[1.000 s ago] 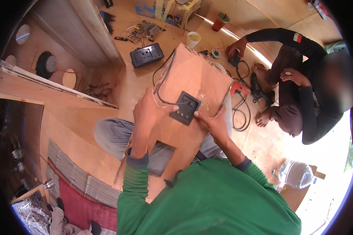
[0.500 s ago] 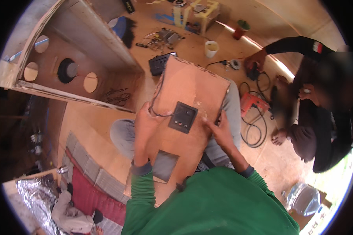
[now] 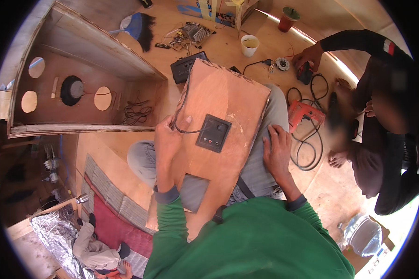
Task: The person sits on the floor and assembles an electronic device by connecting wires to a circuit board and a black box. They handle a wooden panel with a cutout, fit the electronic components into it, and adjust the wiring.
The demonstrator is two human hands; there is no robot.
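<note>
A wooden panel (image 3: 219, 93) lies tilted across my lap, with a rectangular cut-out near my body. Set into its middle is a black socket plate (image 3: 214, 133) with a small row of round jacks. From the plate a dark power cord (image 3: 184, 109) runs left and up along the panel's edge. My left hand (image 3: 168, 135) grips that left edge beside the cord, thumb on top and the other fingers partly hidden. My right hand (image 3: 278, 149) rests on my right leg, off the panel, its fingers slightly spread and holding nothing.
An open wooden speaker box (image 3: 91, 56) with round holes stands at left. Beyond the panel are a black case (image 3: 186, 67), a circuit board (image 3: 195, 33) and a white cup (image 3: 250, 45). At right, a co-worker's hand (image 3: 308, 60) holds a dark tool near a red power tool (image 3: 305, 115) with looped cable.
My right hand has let go of the panel's right edge and moved onto my leg. The left hand still holds the panel, which has shifted slightly.
</note>
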